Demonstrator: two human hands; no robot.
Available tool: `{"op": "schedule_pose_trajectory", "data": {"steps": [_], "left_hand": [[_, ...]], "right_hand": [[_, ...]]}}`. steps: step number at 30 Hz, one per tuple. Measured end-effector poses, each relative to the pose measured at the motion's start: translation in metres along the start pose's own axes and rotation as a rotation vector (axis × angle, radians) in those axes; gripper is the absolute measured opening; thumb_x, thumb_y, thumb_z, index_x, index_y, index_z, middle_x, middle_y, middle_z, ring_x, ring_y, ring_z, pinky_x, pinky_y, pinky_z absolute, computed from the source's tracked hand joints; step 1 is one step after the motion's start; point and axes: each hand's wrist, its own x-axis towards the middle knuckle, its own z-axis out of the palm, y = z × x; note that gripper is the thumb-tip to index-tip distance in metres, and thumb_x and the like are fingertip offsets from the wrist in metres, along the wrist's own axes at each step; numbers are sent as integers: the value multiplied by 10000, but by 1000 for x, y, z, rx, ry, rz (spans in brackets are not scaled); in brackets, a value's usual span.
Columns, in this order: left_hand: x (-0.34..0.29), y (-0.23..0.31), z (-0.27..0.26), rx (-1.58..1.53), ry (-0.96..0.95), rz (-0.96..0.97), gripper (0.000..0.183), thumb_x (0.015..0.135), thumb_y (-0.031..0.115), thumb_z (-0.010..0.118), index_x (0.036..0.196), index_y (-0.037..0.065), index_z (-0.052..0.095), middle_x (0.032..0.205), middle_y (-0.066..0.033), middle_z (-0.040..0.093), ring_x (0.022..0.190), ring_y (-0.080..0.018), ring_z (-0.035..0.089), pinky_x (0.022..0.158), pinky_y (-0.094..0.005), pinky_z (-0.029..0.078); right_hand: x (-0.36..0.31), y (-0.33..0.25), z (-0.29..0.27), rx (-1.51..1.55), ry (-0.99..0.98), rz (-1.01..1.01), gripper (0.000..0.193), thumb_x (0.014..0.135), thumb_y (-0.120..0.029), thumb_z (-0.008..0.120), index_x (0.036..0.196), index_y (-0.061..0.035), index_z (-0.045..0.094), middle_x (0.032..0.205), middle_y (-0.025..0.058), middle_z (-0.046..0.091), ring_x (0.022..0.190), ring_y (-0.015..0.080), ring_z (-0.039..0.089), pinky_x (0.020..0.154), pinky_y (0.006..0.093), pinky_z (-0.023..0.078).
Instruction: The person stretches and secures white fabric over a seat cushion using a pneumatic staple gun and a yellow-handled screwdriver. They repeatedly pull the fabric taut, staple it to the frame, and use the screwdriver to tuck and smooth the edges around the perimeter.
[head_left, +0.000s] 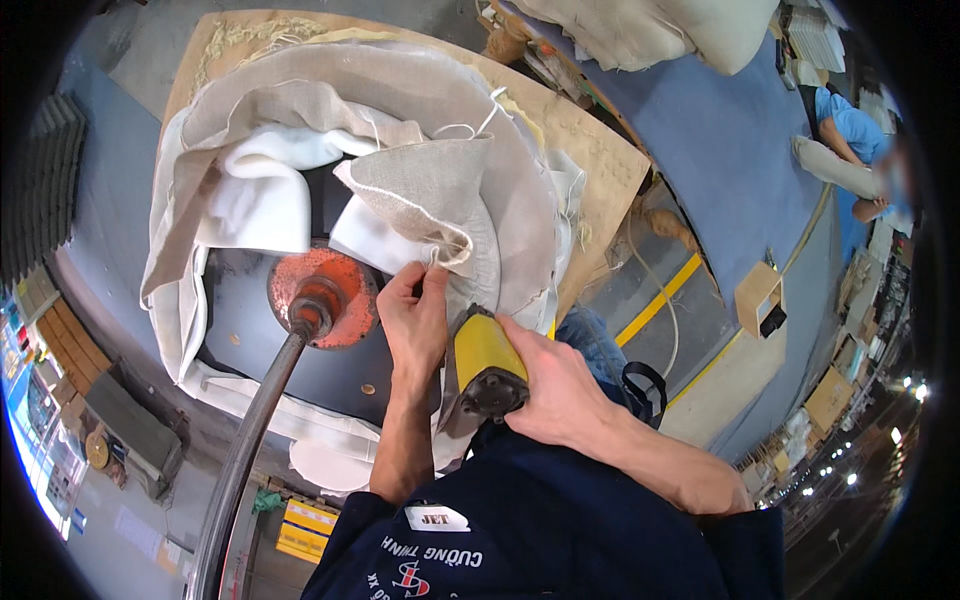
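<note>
My left hand (415,318) pinches the lower edge of a folded beige fabric piece (425,195) with white padding (262,195) under it, wrapped over a round black frame (245,330). My right hand (555,385) grips a yellow and black hand tool (484,368), its nose pointing at the fabric edge just right of my left fingers. An orange round plate (325,297) on a metal pole (245,455) sits in the middle of the frame, left of my left hand.
The frame rests on a brown board (590,150). Blue floor with yellow lines (655,300) lies to the right. A cardboard box (758,298) stands there. A person in blue (850,135) sits at the far right. Stuffed sacks (650,30) lie at the top.
</note>
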Motion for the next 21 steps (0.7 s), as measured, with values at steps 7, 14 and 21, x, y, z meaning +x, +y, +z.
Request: {"op": "schedule_pose_trajectory", "data": {"steps": [7, 14, 21], "left_hand": [[9, -2, 0, 60, -22, 104, 343, 1025, 155, 651, 752, -9, 522, 662, 57, 397, 662, -47, 353, 550, -268, 297], [-42, -9, -4, 304, 117, 211, 194, 992, 190, 680, 1015, 0, 655, 748, -42, 606, 673, -145, 575, 639, -320, 483], [-38, -22, -2, 663, 144, 605, 133, 872, 65, 685, 848, 72, 554, 772, -71, 560, 746, -283, 576, 710, -421, 397]], "right_hand": [[0, 5, 5, 52, 33, 4, 847, 686, -116, 771, 1455, 61, 461, 1186, 318, 668, 1130, 470, 651, 988, 463, 532], [-16, 52, 1, 80, 239, -162, 720, 739, -111, 771, 1404, 45, 542, 1179, 261, 703, 1103, 414, 694, 946, 392, 542], [-15, 44, -7, 143, 170, -124, 734, 727, -68, 739, 1422, 30, 524, 1166, 280, 693, 1117, 437, 671, 944, 409, 535]]}}
